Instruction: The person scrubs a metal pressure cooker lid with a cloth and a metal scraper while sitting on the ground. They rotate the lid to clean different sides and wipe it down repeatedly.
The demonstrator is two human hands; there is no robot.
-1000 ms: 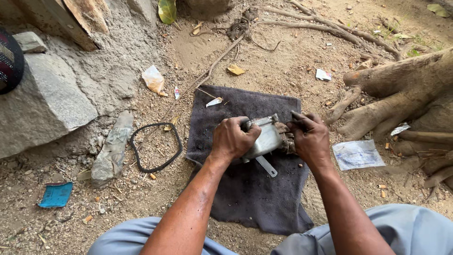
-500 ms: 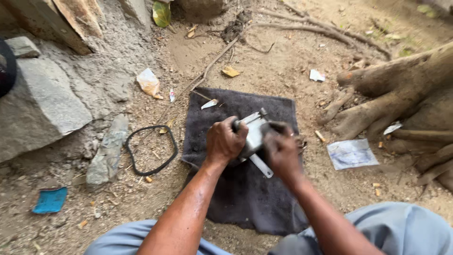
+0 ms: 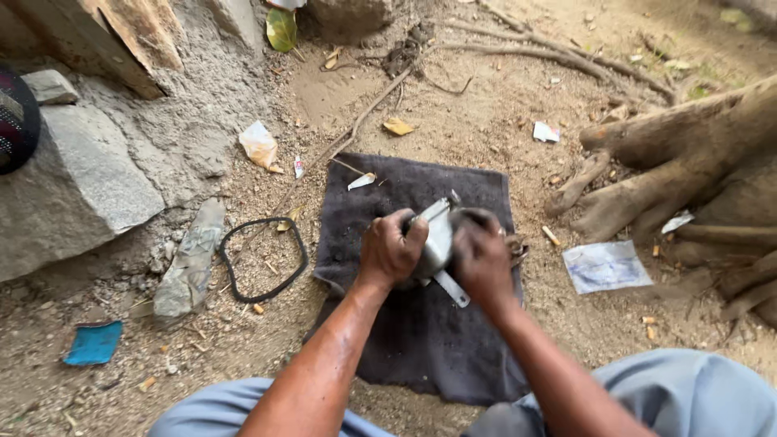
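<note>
A grey metal machine part (image 3: 439, 239) with a flat bracket sticking out below is held over a dark cloth (image 3: 421, 340) spread on the dirt. My left hand (image 3: 391, 249) grips the part's left side. My right hand (image 3: 483, 260) wraps over its right side, covering much of it. Both hands are greasy. What lies under my right palm is hidden.
A black rubber ring (image 3: 263, 259) lies on the dirt left of the cloth. Large stones (image 3: 77, 190) stand at the left, tree roots (image 3: 672, 178) at the right. A plastic packet (image 3: 605, 265), a blue scrap (image 3: 95, 341) and bits of litter are scattered about.
My right hand has slid left over the metal part and covers more of it. The part has tilted in my hands. The view has shifted slightly.
</note>
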